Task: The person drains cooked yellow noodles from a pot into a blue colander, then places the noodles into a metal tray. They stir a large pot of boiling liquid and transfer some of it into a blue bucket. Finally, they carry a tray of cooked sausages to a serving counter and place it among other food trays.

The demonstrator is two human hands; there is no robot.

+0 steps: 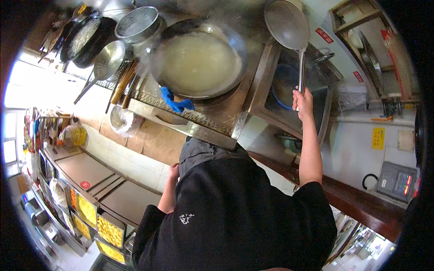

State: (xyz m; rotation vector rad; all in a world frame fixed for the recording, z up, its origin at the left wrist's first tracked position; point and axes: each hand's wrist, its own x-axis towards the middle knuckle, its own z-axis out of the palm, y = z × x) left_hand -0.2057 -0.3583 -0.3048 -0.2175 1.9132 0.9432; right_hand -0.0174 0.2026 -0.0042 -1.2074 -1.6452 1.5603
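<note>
My right hand point(301, 100) grips the metal handle of a large round ladle point(286, 25), its bowl raised above the far side of a metal sink point(261, 83). To the left of the ladle, a big wok point(242, 54) full of steaming, cloudy pale-yellow liquid point(200, 64) sits on the stove point(234, 105). Blue cloth point(176, 101) is wrapped around the wok's near handle. Down at my waist, my left hand point(174, 171) rests beside the dark apron point(203, 154). Its fingers are mostly hidden, so I cannot tell whether it holds anything.
Left of the wok are a wire strainer point(137, 23), a perforated skimmer point(110, 59), a bamboo brush point(123, 83) and another black wok point(96, 42). Trays of cut yellow food point(110, 232) line the steel counter point(84, 169) at left. A metal-framed shelf point(356, 20) hangs at right.
</note>
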